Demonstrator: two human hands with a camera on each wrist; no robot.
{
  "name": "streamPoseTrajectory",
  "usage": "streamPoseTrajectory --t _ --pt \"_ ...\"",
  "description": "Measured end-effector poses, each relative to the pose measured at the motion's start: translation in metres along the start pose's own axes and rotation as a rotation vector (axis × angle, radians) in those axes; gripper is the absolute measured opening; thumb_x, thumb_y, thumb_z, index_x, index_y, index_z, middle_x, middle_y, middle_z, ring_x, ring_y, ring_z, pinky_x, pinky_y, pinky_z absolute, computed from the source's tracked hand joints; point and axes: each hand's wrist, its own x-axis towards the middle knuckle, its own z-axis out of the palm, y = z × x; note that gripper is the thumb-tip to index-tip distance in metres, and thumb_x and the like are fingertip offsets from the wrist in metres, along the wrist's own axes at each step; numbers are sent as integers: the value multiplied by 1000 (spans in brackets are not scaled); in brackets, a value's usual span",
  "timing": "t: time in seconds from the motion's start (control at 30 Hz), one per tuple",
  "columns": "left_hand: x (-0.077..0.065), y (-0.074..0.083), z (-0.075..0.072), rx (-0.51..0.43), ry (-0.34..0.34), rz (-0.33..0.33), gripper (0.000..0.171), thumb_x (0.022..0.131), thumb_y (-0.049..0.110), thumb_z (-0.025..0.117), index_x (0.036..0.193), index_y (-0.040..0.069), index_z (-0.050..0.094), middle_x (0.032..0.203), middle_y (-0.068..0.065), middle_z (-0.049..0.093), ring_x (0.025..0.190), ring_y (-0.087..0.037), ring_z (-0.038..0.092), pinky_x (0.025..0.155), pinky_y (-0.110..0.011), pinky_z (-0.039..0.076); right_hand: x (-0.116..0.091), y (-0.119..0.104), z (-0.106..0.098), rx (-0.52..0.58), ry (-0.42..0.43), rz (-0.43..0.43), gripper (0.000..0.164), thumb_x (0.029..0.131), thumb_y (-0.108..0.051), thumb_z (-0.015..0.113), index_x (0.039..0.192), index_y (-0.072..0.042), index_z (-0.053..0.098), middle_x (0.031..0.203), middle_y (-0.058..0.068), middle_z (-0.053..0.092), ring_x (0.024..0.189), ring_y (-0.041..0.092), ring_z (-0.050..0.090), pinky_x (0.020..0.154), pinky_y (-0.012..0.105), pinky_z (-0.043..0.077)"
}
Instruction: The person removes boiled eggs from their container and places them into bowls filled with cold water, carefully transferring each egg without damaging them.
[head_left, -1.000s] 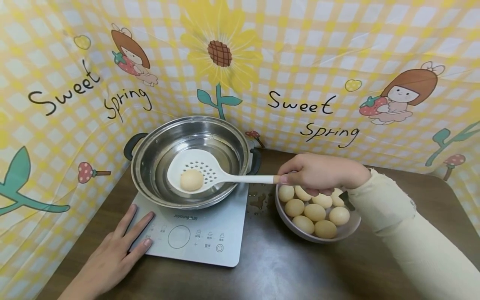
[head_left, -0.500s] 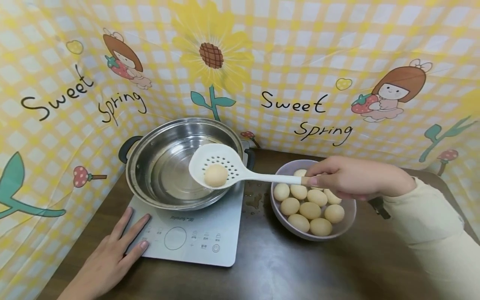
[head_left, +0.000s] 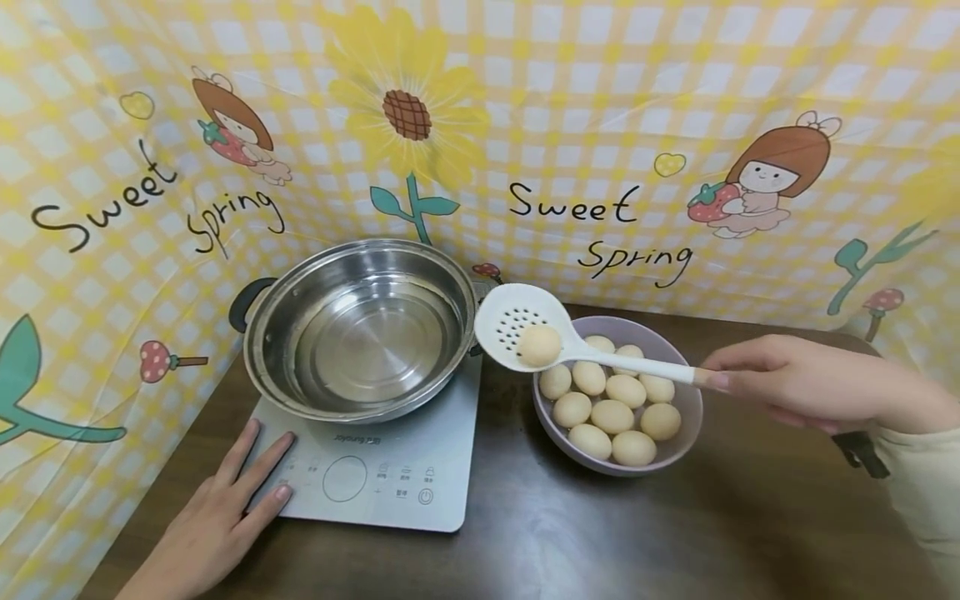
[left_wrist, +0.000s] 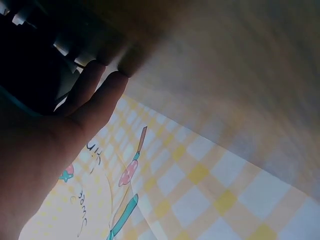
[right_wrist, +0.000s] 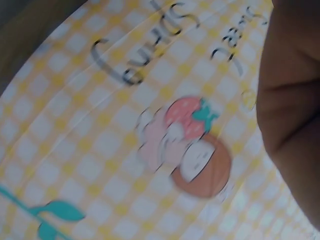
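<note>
In the head view my right hand [head_left: 806,379] grips the wooden-ended handle of a white slotted spoon [head_left: 517,312]. One light brown egg [head_left: 539,345] lies in the spoon's perforated bowl, which hangs between the pot and the far left rim of a mauve bowl [head_left: 690,437]. That bowl holds several more eggs [head_left: 612,416]. My left hand [head_left: 213,512] rests with fingers spread on the left edge of a white induction cooker [head_left: 442,508]; the left wrist view shows its extended fingers [left_wrist: 102,97]. On the cooker stands a steel pot [head_left: 258,367] with water in it and no egg.
A yellow checked cloth [head_left: 480,150] with printed figures hangs behind and to the left of the brown table [head_left: 525,550]. The pot's black left handle [head_left: 243,304] sticks out toward the cloth. The right wrist view shows mostly this cloth.
My right hand has moved right, carrying the slotted spoon and its egg from inside the pot to beside the mauve bowl. My left hand has stayed on the cooker; the head view has shifted slightly.
</note>
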Motion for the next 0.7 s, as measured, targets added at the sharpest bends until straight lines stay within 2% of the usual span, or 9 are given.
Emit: streamPoseTrajectory --t 0.2,0.33,0.6,0.7 --pt "0 0 0 3 -8 -7 62 107 41 51 162 30 26 169 -12 -4 126 -67 34 88 -76 32 -21 36 -5 3 74 54 36 110 -28 45 136 -5 57 50 -4 38 35 5 30 28 24 30" --pt "-1 0 0 10 -14 -14 62 107 41 50 162 30 25 169 -12 -4 126 -66 34 88 -76 32 -27 54 -4 3 118 82 39 110 -28 45 137 -2 56 50 -4 38 37 5 31 29 25 31" --pt "-1 0 0 11 -4 -6 62 107 40 51 162 30 25 169 -12 -3 127 -66 33 90 -75 31 -35 79 6 -79 177 87 39 110 -28 47 134 0 57 50 -6 39 37 3 32 30 25 34" --pt "-1 0 0 8 -7 -9 62 107 40 51 162 31 25 169 -12 -4 128 -66 33 90 -75 31 -39 90 11 -121 202 60 37 110 -26 48 135 0 57 50 -8 38 37 2 30 30 25 34"
